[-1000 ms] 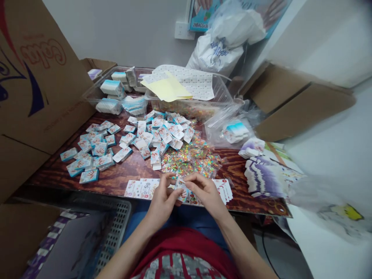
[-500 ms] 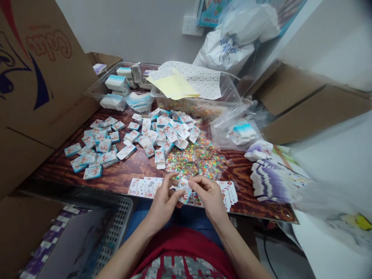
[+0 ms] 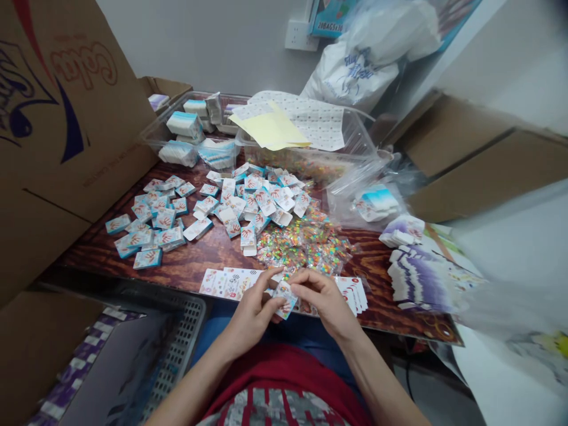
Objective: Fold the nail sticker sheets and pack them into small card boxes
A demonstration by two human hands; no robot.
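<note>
Both my hands hold a small white-and-blue printed card box (image 3: 284, 299) up just over the table's front edge. My left hand (image 3: 251, 313) pinches its left side, and my right hand (image 3: 323, 296) grips it from the right. Printed sticker sheets (image 3: 228, 283) lie left of my hands, and a small stack of red-printed cards (image 3: 352, 294) lies to their right. Beyond my fingers sits a heap of clear packets of multicoloured pieces (image 3: 304, 245). Many small boxes with a red hand print (image 3: 171, 236) are scattered across the wooden table (image 3: 208, 251).
Clear plastic tubs (image 3: 186, 133) of boxes and sheets stand at the back of the table. A stack of purple-printed cards (image 3: 419, 278) lies at the right. Cardboard flaps (image 3: 75, 118) rise at the left, and a grey plastic crate (image 3: 186, 337) sits below the front edge.
The whole scene has drifted slightly right in view. The small box has tilted a little between my fingers, and my hands still hold it.
</note>
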